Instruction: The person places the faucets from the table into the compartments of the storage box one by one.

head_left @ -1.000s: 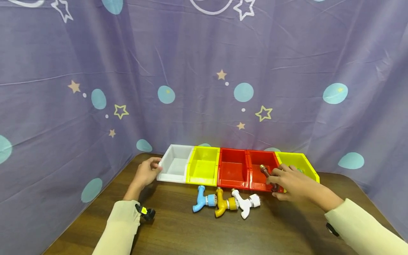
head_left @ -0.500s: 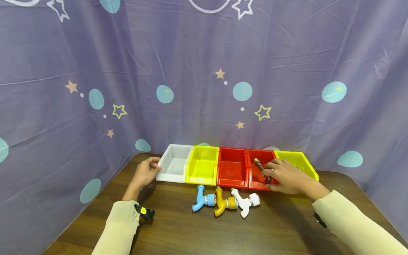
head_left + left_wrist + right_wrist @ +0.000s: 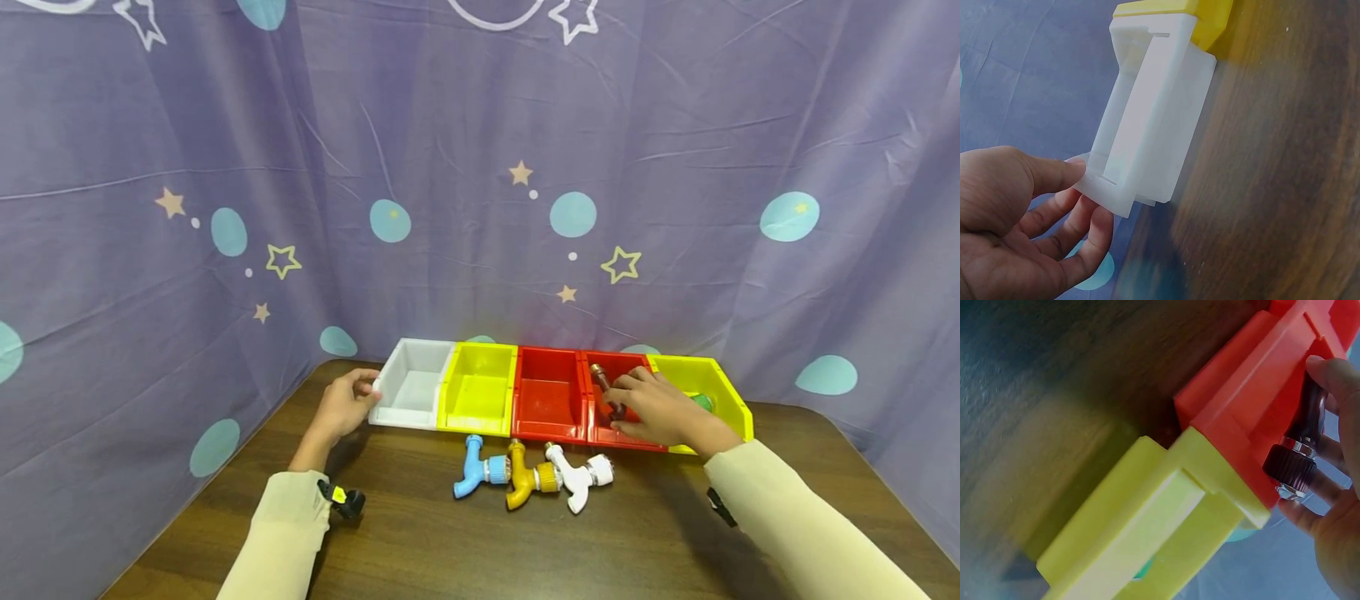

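A dark brown tap (image 3: 600, 377) with a brass threaded end hangs at the right-hand red bin (image 3: 611, 437), held by my right hand (image 3: 660, 408). In the right wrist view, my thumb and fingers grip the brown tap (image 3: 1307, 415), its ribbed knob towards the lower end. My left hand (image 3: 345, 407) pinches the side rim of the white bin (image 3: 405, 419). The left wrist view shows the thumb on top of the white bin's (image 3: 1163, 119) rim and curled fingers beneath. On the table lie a blue tap (image 3: 472, 468), a mustard tap (image 3: 523, 482) and a white tap (image 3: 577, 479).
The bins stand in a row along the curtain: white, a yellow bin (image 3: 480, 392), a red bin (image 3: 550, 400), the second red one, and another yellow bin (image 3: 738, 408) holding a green thing (image 3: 702, 402). The wooden table (image 3: 487, 550) extends in front.
My right hand has carried the brown tap left and away from me, from the red bin's front right to over its inside. The left hand stays on the white bin.
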`<state>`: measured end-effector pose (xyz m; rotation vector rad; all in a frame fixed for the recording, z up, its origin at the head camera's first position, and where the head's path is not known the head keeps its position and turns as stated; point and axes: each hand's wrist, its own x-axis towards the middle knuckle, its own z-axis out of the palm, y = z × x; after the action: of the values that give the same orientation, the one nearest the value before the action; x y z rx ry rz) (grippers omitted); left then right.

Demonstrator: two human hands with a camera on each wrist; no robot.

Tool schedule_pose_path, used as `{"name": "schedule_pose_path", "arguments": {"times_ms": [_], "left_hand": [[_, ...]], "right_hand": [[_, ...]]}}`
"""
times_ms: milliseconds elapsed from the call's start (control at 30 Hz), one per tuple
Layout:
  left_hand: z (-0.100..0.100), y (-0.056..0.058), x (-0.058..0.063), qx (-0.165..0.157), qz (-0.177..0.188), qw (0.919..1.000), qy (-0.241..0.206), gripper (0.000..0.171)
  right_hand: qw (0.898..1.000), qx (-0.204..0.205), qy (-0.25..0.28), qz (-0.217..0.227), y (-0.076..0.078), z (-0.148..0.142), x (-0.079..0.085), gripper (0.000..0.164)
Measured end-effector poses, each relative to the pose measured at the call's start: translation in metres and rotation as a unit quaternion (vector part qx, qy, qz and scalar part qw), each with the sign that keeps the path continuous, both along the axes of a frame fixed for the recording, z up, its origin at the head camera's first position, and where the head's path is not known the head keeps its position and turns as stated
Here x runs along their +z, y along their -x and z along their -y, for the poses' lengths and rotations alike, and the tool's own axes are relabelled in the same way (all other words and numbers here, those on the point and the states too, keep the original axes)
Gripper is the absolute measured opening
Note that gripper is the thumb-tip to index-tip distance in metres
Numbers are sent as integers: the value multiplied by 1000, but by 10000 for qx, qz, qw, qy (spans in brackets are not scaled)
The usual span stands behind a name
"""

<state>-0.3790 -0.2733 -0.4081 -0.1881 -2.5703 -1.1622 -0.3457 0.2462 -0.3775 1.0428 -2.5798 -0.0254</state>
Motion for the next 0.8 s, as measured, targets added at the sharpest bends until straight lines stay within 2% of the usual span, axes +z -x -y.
{"name": "schedule_pose_path", "arguments": {"times_ms": [533,800], "left_hand": [[0,-1,2,-15,21,10000,8,38],[-1,-2,1,-70,9,9999,-94,38]], "right_hand": [[9964,-538,64,648,21,8,-8,30],[9971,-478,-63,596,29,9,-12,21]]}}
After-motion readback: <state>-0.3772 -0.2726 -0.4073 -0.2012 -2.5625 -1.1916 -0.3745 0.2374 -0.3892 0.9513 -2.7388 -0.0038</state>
